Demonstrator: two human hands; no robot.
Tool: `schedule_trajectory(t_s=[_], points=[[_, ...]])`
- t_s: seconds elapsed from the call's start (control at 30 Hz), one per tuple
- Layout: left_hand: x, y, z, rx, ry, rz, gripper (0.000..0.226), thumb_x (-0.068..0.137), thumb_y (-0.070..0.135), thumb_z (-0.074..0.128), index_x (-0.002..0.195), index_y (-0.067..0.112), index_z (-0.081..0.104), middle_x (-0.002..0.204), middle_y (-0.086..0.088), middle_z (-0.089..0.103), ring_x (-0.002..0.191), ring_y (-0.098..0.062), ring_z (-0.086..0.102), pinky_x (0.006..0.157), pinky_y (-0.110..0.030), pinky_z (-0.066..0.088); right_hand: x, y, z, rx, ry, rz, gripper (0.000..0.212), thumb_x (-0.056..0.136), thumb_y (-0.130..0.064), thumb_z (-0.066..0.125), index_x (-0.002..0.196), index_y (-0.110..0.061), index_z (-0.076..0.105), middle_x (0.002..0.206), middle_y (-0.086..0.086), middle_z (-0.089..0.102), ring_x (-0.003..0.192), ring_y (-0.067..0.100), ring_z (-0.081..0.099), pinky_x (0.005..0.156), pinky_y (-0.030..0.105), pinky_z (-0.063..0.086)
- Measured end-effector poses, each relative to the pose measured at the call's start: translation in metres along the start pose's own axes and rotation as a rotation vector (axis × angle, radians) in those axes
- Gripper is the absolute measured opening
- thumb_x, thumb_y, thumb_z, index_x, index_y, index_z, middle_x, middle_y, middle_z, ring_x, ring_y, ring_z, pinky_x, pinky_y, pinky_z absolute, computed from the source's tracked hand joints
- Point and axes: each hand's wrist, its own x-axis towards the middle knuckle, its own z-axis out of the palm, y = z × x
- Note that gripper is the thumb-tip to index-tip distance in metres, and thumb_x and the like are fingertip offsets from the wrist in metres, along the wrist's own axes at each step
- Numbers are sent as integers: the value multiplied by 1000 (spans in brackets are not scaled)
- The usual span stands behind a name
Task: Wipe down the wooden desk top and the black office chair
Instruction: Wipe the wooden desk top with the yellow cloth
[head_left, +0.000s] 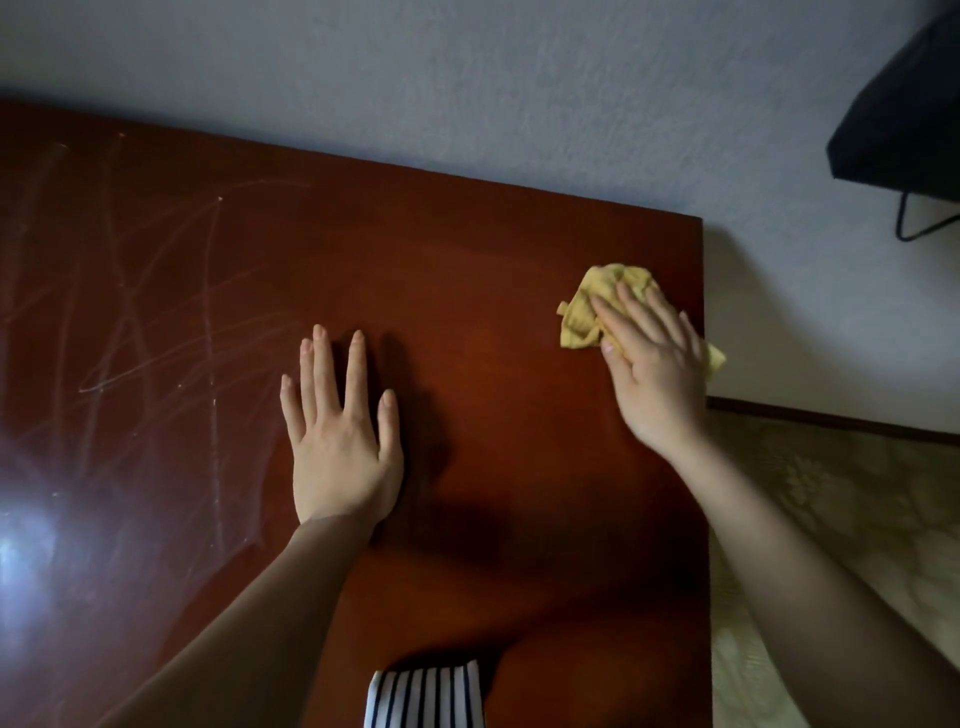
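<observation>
The wooden desk top (467, 234) filled the left and middle of the frame, dark red-brown and glossy, with pale streaks and scratch-like marks across its left part and a bright glare at the lower left. The left hand (340, 431) lay flat on the desk near the centre, palm down, fingers straight and spread, holding nothing. The right hand (649, 364) was at the right of the frame, near the desk's right edge, with its fingers straight and pressing down on a crumpled yellow cloth (592, 306). The cloth lay on the desk, showing beyond the fingertips, and a small corner poked out at the desk's edge beside the hand. A grey-white wall (467, 78) ran behind the desk. In the upper right corner a black object (904, 104) was cut off by the frame, with a thin black cable (914, 223) below it. A patterned floor (831, 493) showed at the lower right, and a striped garment (423, 696) at the bottom centre.
</observation>
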Motion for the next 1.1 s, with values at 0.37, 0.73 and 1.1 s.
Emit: schedule_trajectory(t_s=[0.37,0.73,1.1], points=[[-2,-3,2,10,19,20,59,98,43,15,151,17,17,159,-8,4,147,-19,-4,118,-34,-8,-101,-70,13,32,-182,-259,43,94,-34,37,136,-36,46,143,-12,44,139,13,31,114,37,17],[-2,-2,4,42,2,16,58,100,39,16,152,16,4,159,-9,4,147,-20,-5,118,-39,-5,39,-90,26,-37,-238,-380,43,99,-27,43,142,-37,39,152,-10,31,144,16,20,116,38,11],[-3,-3,4,58,-26,-4,58,100,37,17,151,14,2,159,-8,-1,147,-20,-7,118,-40,-5,149,-152,62,-57,-158,-256,44,100,-31,40,143,-41,35,155,-12,25,145,15,14,115,38,8]])
